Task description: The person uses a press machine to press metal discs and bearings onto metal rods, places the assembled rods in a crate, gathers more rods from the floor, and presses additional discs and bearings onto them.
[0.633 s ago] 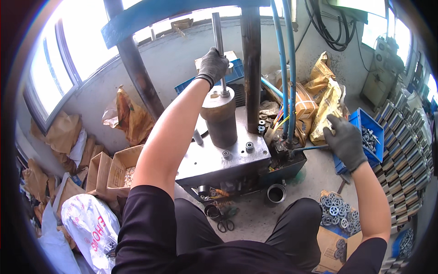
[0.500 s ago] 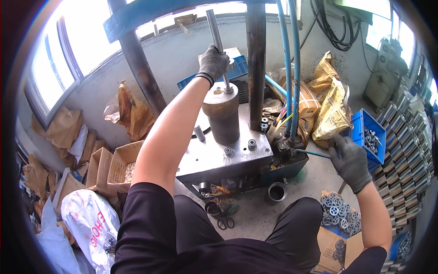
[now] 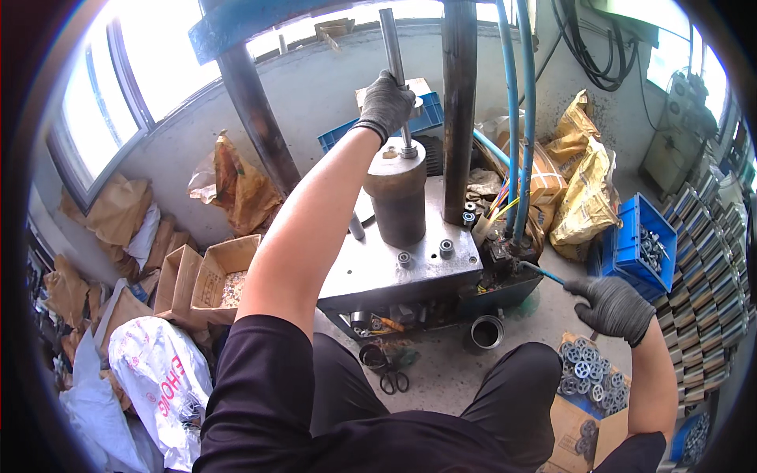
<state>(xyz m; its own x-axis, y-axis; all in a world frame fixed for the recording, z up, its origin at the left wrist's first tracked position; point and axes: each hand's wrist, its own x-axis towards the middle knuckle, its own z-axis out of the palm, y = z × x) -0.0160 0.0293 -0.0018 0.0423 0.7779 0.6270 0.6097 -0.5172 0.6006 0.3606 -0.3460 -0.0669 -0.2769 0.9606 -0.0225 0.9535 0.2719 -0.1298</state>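
My left hand, in a dark grey glove, is closed around a long metal rod. The rod stands nearly upright, its lower end in a ring-like metal part on top of a thick, dull steel cylinder. That cylinder rests on the metal table of a press. At the right, my gloved right hand is closed at the outer end of a thin blue lever, which slopes down from the press's side; the hand hides the lever's tip. Two small ringed metal parts sit on the table's front.
Dark steel columns and blue hoses rise around the table. A blue crate of metal parts stands right, above spoked metal wheels. A metal cup and scissors lie near my feet. Cardboard boxes stand left.
My right hand has come down onto the lever's end, and the lever now slopes more steeply. My left hand still holds the rod. The whole view has shifted slightly.
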